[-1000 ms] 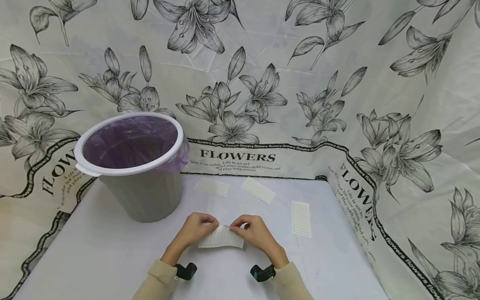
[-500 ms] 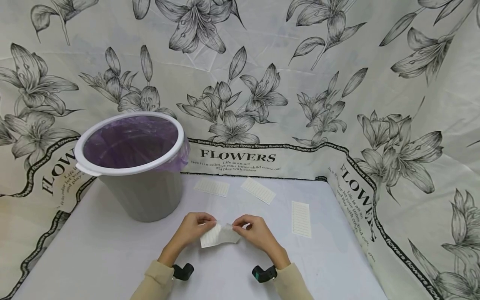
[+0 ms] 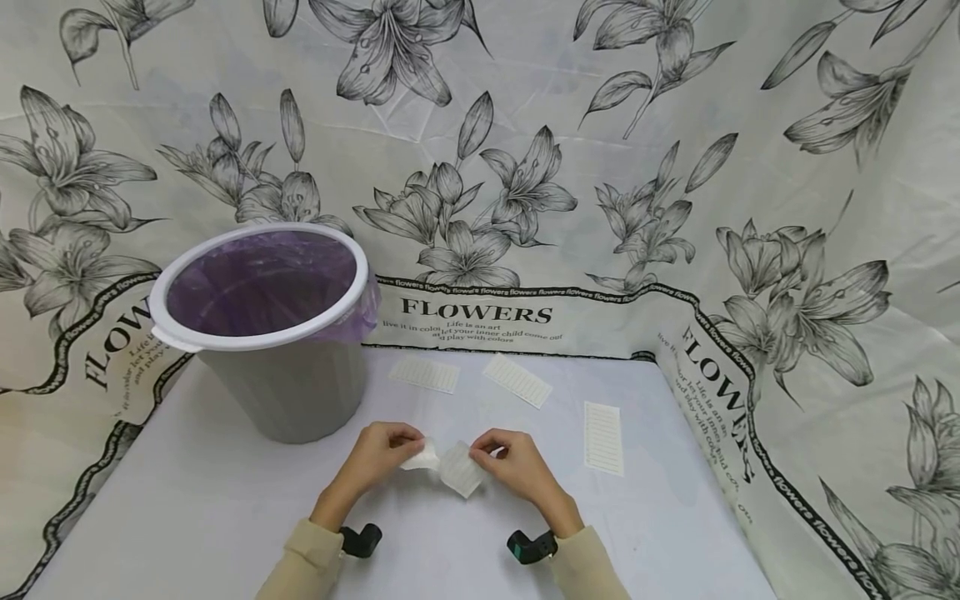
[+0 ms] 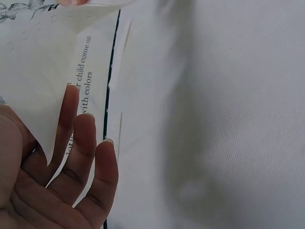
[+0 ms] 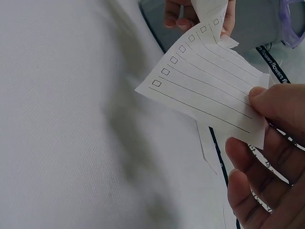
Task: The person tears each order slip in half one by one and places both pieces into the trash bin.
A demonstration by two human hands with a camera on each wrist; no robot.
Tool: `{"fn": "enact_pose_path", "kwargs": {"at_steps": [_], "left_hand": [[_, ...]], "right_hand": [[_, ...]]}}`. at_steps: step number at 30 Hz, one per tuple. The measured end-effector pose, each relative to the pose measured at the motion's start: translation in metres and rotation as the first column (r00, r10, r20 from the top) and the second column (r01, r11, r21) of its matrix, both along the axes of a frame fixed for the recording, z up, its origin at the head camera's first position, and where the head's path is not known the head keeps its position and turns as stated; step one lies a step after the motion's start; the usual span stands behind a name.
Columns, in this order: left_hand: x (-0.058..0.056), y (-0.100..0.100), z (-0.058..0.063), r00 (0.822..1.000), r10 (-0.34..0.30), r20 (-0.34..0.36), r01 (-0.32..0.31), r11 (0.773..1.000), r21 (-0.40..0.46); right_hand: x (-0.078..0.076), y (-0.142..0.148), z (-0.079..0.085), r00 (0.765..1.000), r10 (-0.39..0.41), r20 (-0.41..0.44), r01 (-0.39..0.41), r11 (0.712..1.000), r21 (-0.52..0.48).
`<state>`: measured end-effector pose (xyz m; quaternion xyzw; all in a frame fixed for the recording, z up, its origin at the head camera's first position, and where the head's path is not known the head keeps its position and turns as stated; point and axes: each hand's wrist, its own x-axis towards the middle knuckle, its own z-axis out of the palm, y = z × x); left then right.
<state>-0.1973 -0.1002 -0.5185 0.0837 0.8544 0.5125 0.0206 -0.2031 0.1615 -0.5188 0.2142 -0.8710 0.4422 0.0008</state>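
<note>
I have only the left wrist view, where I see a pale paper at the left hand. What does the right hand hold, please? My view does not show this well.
Observer: The right hand pinches a paper printed with lines and a row of small boxes.
Operator: Thank you. Is there also some container standing near the hands?
Observer: Yes, a grey bin with a purple liner stands on the table, beyond the left hand and to its left.

4 sheets, 2 hands, 1 bin
</note>
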Motion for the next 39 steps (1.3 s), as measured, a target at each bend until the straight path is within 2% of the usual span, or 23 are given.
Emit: {"fn": "enact_pose_path", "kwargs": {"at_steps": [12, 23, 39], "left_hand": [[0.000, -0.005, 0.001, 0.999, 0.029, -0.022, -0.029, 0.999, 0.017], [-0.001, -0.010, -0.001, 0.995, 0.077, -0.061, -0.077, 0.997, 0.011], [0.000, -0.020, -0.002, 0.993, 0.100, -0.058, -0.101, 0.995, -0.001]], "right_hand": [[0.000, 0.003, -0.001, 1.000, -0.002, -0.028, 0.002, 1.000, -0.008], [0.000, 0.004, 0.000, 1.000, -0.013, -0.020, 0.012, 1.000, -0.018], [0.001, 0.004, 0.000, 0.999, -0.041, -0.022, 0.041, 0.999, -0.025]]}}
